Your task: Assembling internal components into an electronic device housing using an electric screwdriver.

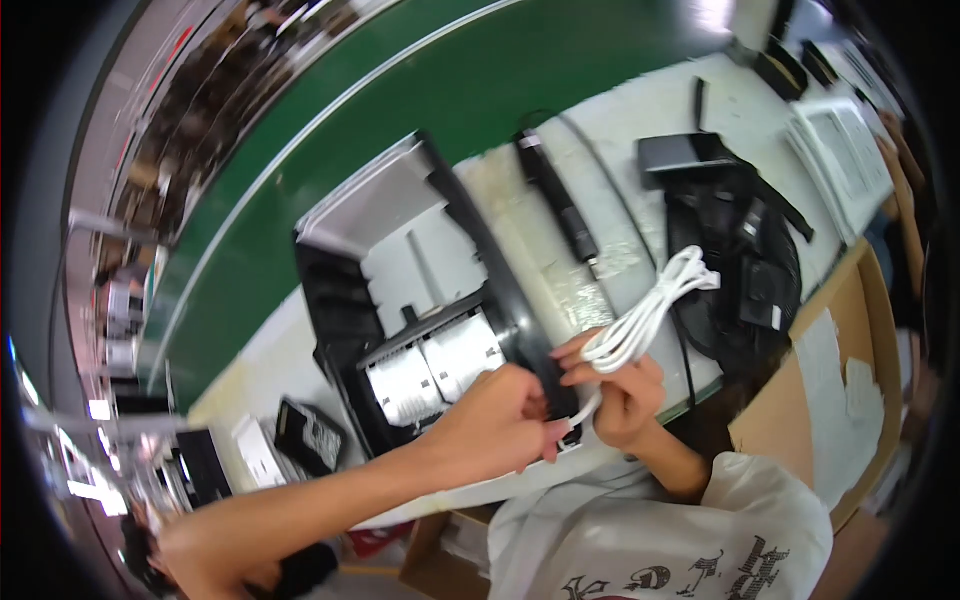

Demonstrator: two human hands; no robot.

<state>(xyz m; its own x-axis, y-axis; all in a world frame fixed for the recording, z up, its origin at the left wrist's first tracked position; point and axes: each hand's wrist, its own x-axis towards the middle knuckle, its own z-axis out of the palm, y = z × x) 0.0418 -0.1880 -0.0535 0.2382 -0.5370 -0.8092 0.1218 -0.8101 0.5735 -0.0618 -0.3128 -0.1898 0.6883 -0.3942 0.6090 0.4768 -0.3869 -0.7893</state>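
A black device housing (510, 320) lies on the worktable with its grey-white inside and two white panels (410, 385) showing. My left hand (495, 420) reaches across its near end, fingers pinched on the end of a white cable at the housing's corner. Whether the cable end sits in a socket there is hidden by the fingers. Just to the right, my right hand (625, 395) is closed around the same white cable (650, 315), which is bundled in a long loop sticking up past the fingers.
A black electric screwdriver (560, 200) with a cord lies beyond the housing. Black parts (735, 260) lie to the right, near white trays (840, 165) and a cardboard box (870, 400). A small black box (310, 437) is at left. Green surface (330, 130) stretches behind.
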